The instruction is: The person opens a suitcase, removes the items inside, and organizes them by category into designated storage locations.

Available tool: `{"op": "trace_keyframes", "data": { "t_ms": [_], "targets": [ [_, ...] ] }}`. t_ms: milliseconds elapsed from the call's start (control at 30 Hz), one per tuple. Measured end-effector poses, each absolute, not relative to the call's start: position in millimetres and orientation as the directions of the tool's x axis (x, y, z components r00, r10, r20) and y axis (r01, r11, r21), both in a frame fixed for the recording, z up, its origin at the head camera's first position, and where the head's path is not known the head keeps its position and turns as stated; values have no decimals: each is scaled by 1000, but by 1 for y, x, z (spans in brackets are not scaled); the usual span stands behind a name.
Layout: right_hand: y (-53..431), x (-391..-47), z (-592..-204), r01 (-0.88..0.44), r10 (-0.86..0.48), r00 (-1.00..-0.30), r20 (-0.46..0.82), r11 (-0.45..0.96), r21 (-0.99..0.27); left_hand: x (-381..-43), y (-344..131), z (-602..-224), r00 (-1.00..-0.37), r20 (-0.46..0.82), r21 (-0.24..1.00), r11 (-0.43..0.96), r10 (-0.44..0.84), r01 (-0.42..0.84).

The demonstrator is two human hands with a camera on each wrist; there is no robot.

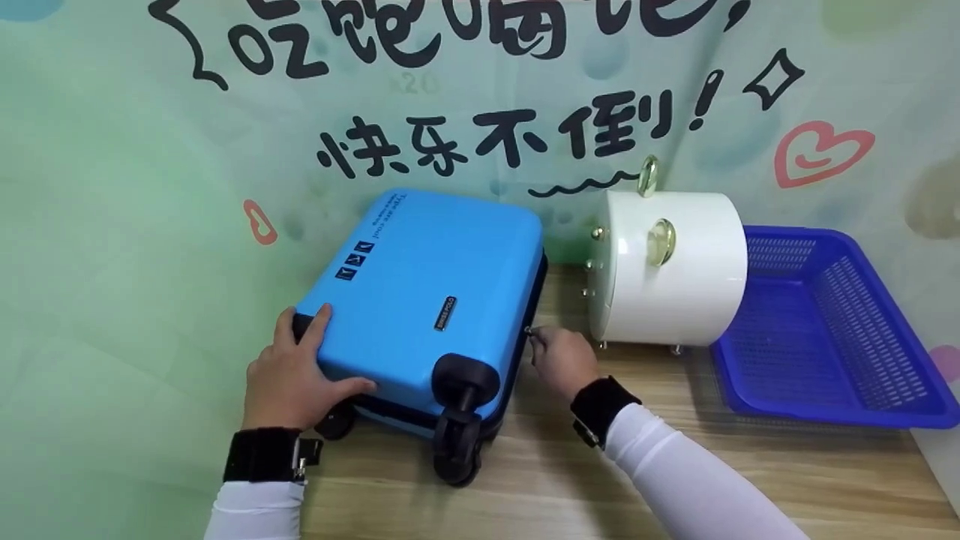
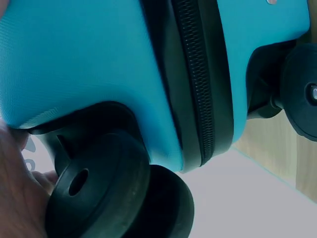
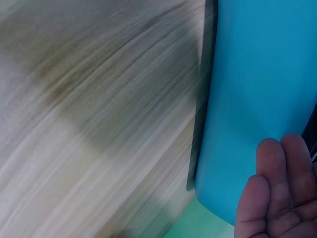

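Left hand (image 1: 289, 379) lies flat on the suitcase (image 1: 427, 300), right hand (image 1: 559, 360) pinches the zipper pull (image 1: 529, 331). One hard yank and the case probably skids on the table (image 1: 675, 480).

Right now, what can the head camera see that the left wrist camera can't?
Only the head view shows both hands: the left hand pressing on the suitcase's corner and the right hand pinching the zipper pull at its side. It also shows the white round case, the blue basket and the backdrop with writing.

Only the left wrist view shows the zipper teeth up close and the hole in the wheel's hub.

Both show the blue suitcase, its black wheels and the wooden table.
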State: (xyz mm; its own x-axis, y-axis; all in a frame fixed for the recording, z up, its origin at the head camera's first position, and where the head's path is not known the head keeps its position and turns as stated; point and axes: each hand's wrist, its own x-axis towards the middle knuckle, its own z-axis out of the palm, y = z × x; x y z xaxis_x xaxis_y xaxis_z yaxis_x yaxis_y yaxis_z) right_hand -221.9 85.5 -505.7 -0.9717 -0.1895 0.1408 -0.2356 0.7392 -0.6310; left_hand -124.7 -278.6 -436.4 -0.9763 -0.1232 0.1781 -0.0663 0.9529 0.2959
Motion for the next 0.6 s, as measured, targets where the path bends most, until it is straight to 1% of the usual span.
{"op": "trace_keyframes", "data": {
  "t_ms": [233, 600],
  "targets": [
    [84, -222, -505, -236, -189, -972, 142, 755, -612, -117, -265, -440, -965, 186, 285, 950, -184, -126],
    [84, -220, -507, -246, -204, -969, 139, 761, -601, -107, -239, -440, -945, 158, 256, 936, -287, -241]
  ]
}}
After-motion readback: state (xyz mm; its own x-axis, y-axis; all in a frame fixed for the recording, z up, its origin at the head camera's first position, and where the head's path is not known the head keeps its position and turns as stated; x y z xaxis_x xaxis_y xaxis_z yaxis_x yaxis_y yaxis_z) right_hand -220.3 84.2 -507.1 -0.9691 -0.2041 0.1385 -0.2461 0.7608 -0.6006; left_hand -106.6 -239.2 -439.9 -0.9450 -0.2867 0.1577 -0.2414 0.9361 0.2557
